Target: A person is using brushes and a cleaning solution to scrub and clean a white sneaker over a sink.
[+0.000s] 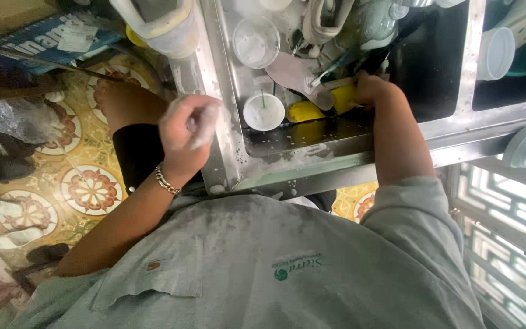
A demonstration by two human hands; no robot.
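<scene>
Left hand (185,129) fisted on something small and pale, unclear what, above steel sink (229,146) rim. Right hand (369,90) inside sink, grip closed on yellow sponge (343,99) beside lidded cup (263,111). Risk: crowded basin, cup could tip if bumped.

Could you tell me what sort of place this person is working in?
Probably a dishwashing spot in a kitchen: a steel sink crowded with plastic cups, the right hand on a yellow sponge, and a patterned tile floor.

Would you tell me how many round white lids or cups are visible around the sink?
3: one by the sink's top-left corner, one lower left, one on the right counter. Clutter may hide more.
</scene>
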